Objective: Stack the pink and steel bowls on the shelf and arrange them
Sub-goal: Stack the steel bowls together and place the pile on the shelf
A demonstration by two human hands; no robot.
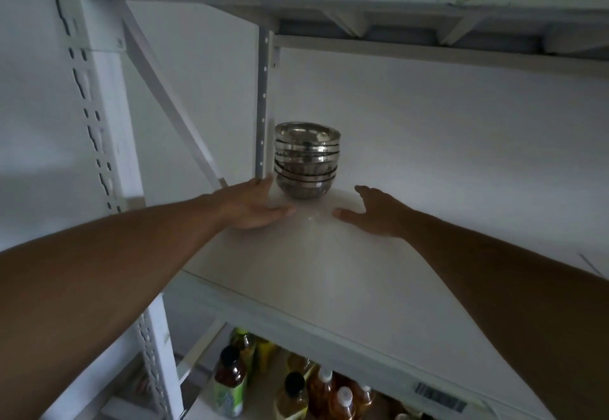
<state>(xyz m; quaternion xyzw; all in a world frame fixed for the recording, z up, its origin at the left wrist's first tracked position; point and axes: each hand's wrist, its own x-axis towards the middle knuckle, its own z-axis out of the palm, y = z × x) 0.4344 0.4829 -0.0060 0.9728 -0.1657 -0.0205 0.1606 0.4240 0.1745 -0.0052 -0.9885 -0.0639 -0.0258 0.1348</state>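
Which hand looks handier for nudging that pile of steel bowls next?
Probably the left hand: its fingertips reach beside the base of the bowl stack, almost touching. The right hand is open too but sits further from the stack.

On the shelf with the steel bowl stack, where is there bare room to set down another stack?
The shelf board is bare to the right of the steel bowl stack, all the way along the back wall, and in front toward the near edge. It is tight at the back-left corner: the stack sits beside the upright post, with the left hand and right hand open just before it.
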